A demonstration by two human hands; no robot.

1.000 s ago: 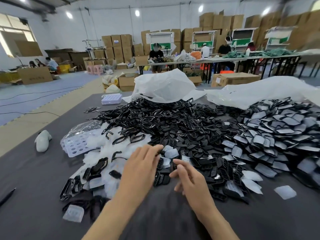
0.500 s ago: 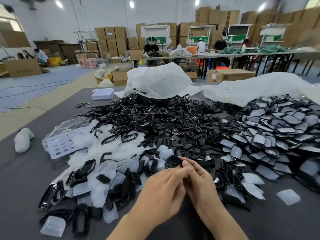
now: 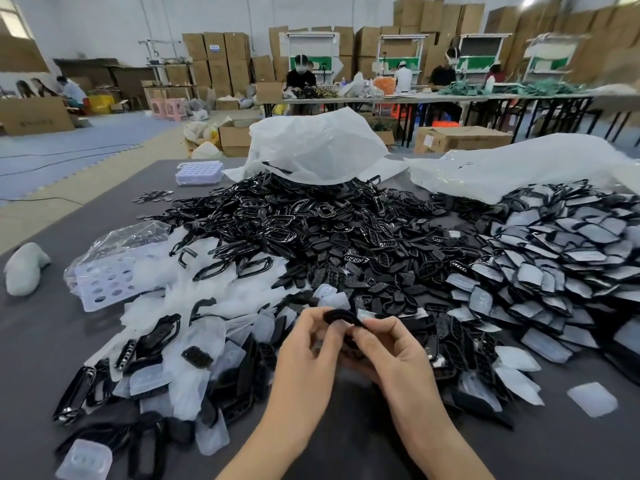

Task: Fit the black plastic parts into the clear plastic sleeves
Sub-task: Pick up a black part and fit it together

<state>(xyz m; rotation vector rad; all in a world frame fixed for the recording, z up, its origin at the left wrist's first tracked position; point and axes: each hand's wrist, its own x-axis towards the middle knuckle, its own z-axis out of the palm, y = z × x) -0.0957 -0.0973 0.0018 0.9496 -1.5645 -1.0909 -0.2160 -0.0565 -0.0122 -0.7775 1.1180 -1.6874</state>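
Both hands meet just above the near part of the grey table [image 3: 41, 348]. My left hand [image 3: 308, 344] and my right hand [image 3: 388, 348] pinch one small black plastic part [image 3: 341, 315] between their fingertips. Whether a clear sleeve is on it I cannot tell. A big heap of loose black parts [image 3: 329, 230] fills the table's middle. Loose clear sleeves [image 3: 207, 306] lie at the left, mixed with black frames. Sleeved parts [image 3: 561, 258] are piled at the right.
White plastic bags [image 3: 311, 147] lie behind the heaps. A perforated clear tray in a bag [image 3: 104, 282] and a white lump [image 3: 22, 268] sit at the left, a small tray [image 3: 199, 171] at the far edge. People work at tables by stacked cartons behind.
My hands came back from the heap and drew together. They now hold a black part lifted between the fingertips. The view has shifted a little to the left.
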